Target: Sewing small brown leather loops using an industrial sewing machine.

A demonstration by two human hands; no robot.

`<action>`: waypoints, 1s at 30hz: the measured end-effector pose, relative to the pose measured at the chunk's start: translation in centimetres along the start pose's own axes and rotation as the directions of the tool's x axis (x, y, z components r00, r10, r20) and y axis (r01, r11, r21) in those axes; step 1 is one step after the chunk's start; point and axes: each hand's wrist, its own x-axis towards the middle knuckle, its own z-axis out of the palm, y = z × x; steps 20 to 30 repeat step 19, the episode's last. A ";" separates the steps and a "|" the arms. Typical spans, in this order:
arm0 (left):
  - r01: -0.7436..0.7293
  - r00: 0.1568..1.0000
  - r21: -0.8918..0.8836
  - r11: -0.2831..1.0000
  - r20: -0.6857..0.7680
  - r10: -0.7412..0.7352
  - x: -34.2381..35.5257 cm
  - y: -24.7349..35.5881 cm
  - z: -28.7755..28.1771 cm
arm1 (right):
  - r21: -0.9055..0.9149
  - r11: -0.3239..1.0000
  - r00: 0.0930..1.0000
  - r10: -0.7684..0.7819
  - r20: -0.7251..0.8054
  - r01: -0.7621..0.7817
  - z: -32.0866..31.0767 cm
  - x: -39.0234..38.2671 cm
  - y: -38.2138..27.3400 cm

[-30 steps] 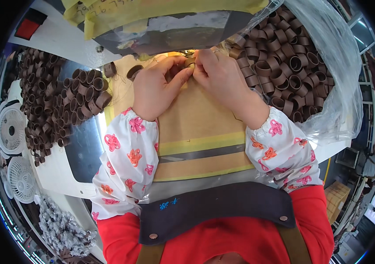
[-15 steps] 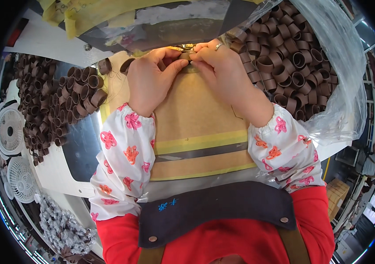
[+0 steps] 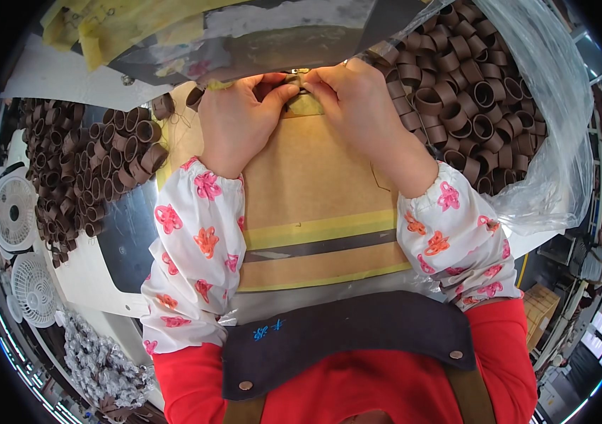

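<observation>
Both my hands meet at the far end of a tan board, right under the lit edge of a machine head [image 3: 279,53]. My left hand [image 3: 238,121] is closed, thumb and index finger pinched on a small brown piece [image 3: 298,83]. My right hand [image 3: 359,106] pinches the same piece from the other side. Fingers and the machine's lower edge cover most of it, so its shape cannot be made out. Below the fingertips a yellowish patch [image 3: 305,106] shows on the tan board [image 3: 315,169]. One brown ring [image 3: 194,98] lies just beyond my left hand.
Many brown rings [image 3: 120,152] are heaped at the left, some trailing threads. More rings [image 3: 470,99] fill a clear plastic bag [image 3: 562,141] at the right. Yellow tape [image 3: 92,49] hangs off the machine. White fans [image 3: 33,286] stand at the far left.
Both hands have shifted slightly farther in, under the machine head. The brown piece is more hidden now, and the yellowish patch beneath the fingers shows more. The view has moved a little.
</observation>
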 end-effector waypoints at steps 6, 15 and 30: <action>0.016 1.000 -0.081 0.997 0.011 -0.015 0.0 0.3 -0.2 | -0.166 0.986 1.000 0.016 0.018 -0.013 -0.3 0.0 -0.5; 0.059 0.998 -0.080 0.995 0.029 -0.056 0.0 0.1 -0.4 | -0.215 0.977 0.999 0.023 0.036 -0.015 0.0 0.3 -0.8; 0.051 0.999 -0.094 0.994 0.019 -0.049 0.0 -0.4 -0.3 | -0.241 0.971 0.999 0.006 0.038 0.003 0.0 0.3 -0.6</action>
